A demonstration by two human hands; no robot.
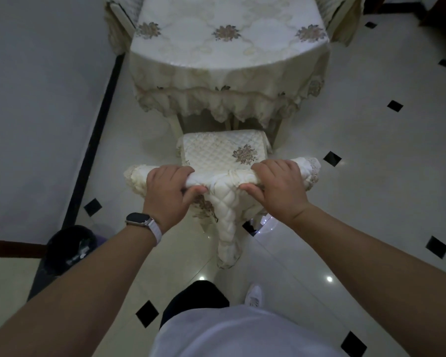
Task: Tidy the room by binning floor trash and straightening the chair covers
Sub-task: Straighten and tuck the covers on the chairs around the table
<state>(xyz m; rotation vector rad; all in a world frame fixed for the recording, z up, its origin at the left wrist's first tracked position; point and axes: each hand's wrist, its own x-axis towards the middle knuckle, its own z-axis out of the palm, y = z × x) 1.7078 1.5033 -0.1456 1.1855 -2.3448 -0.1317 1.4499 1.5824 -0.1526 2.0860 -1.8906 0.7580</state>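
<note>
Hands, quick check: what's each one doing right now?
Left hand: closed, gripping the top of the chair cover.
Right hand: closed, gripping the same cover.

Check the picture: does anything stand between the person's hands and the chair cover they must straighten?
Nothing visible does. The left hand and the right hand both grip the chair cover along the top of the chair back, one on each side of its bunched middle.

A home dining room: cloth-draped table [229, 47], covered chair [222, 150], tiled floor [371, 150].
</note>
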